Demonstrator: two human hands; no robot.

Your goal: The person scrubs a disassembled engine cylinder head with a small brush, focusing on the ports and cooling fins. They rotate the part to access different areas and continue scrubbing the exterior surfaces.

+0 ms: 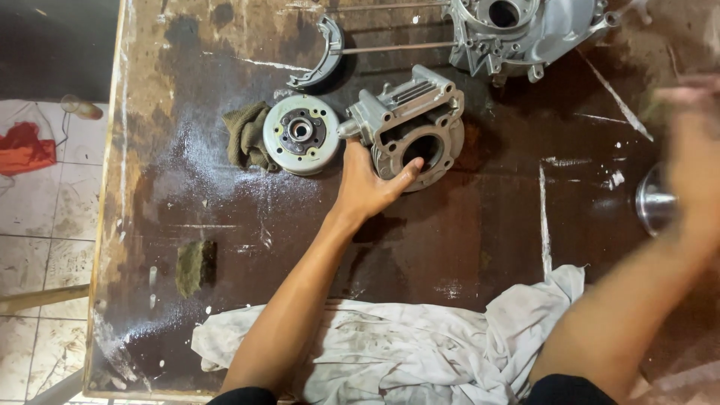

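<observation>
— While the left arm stretches straight up across the tabletop (480, 240), where does its hand end?

— The left hand (367, 187) lies at the near edge of the grey cylinder block (409, 124), wrist low and fingers pointing away from the body; the right arm comes in from the lower right, bent upward, and the right hand (694, 150) is a blur near the right edge.

— What lies around them?

— Just left of the block sits a round flywheel (301, 133), touching a dark crumpled rag (246, 135); a curved brake shoe (321, 54) lies beyond it; a larger engine casing (517, 30) with two long studs is at the far edge; a shiny metal cup-shaped part (654, 201) sits close under the right hand; a stained white cloth (390, 349) is bunched along the near edge, under both forearms.

— And the hands themselves?

— The left hand is partly spread, thumb hooked on the rim of the block's bore, fingers against its side; the right hand's state I cannot tell, it is too blurred.
</observation>
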